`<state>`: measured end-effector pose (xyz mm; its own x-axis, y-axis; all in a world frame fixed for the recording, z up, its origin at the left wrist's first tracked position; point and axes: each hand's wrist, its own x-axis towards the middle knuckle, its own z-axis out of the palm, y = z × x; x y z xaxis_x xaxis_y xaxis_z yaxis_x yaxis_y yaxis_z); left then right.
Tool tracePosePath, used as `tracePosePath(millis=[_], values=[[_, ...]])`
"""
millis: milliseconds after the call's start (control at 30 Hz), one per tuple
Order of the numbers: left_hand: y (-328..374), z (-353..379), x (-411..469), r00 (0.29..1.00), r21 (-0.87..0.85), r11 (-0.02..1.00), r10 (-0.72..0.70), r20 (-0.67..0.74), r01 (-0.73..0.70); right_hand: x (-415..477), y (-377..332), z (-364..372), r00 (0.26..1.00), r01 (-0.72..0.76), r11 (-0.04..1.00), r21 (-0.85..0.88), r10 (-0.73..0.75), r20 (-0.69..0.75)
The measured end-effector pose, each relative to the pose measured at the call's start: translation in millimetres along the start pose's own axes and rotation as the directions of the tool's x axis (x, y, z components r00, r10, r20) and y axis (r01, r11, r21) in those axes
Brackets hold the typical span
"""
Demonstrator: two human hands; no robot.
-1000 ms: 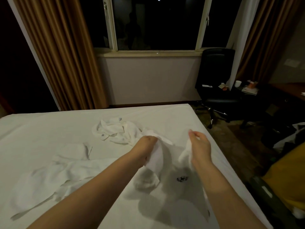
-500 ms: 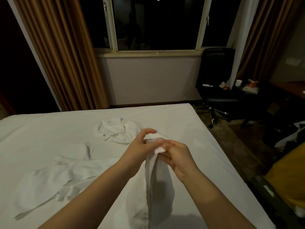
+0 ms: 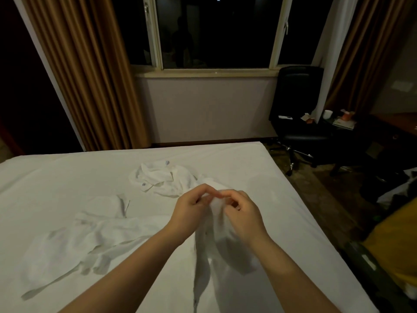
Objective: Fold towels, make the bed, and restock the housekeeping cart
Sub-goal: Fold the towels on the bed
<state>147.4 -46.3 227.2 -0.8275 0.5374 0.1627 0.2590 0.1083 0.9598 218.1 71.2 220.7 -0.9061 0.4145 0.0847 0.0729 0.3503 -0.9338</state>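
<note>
I hold a small white towel (image 3: 222,242) up over the bed (image 3: 67,175). My left hand (image 3: 191,211) and my right hand (image 3: 243,211) pinch its top edge close together, fingertips almost touching. The cloth hangs folded lengthwise below them, down toward the sheet. A crumpled white towel (image 3: 164,179) with small dark logos lies just beyond my hands. Another white cloth (image 3: 90,236) lies spread and wrinkled on the bed at the left.
A black office chair (image 3: 297,118) stands past the bed's far right corner, next to a dark desk (image 3: 352,127) with a cup and small items. Brown curtains (image 3: 90,71) flank the dark window. A yellow object (image 3: 397,242) sits at the right edge.
My hands were apart, holding the towel open by two corners. They came together, and the towel now hangs folded in half between them.
</note>
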Motion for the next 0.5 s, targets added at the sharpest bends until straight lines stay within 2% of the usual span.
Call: tracePosePath(millis=[133,200,267,300,433,500], values=[[-3,-12,11,0.996,0.125,0.991,0.028,0.085,-0.038,11,9,-11,0.99,0.094,0.977,-0.191,-0.072,0.119],[1,-22,20,0.994,0.161,0.984,0.054,0.098,-0.07,18,14,-8,0.964,-0.042,0.962,-0.271,0.11,0.241],[8,-36,31,0.991,0.194,0.976,0.08,0.104,-0.099,22,31,1,0.881,-0.191,0.891,-0.413,0.341,0.329],[14,-43,36,0.99,0.217,0.969,0.1,0.102,-0.12,23,41,5,0.849,-0.211,0.861,-0.463,0.396,0.349],[31,-81,52,0.99,0.259,0.956,0.121,0.072,-0.136,29,75,-5,0.82,-0.223,0.792,-0.569,0.468,0.33],[30,-98,54,0.994,0.293,0.953,0.059,0.088,-0.082,37,89,-19,0.828,-0.162,0.677,-0.718,0.489,0.274]])
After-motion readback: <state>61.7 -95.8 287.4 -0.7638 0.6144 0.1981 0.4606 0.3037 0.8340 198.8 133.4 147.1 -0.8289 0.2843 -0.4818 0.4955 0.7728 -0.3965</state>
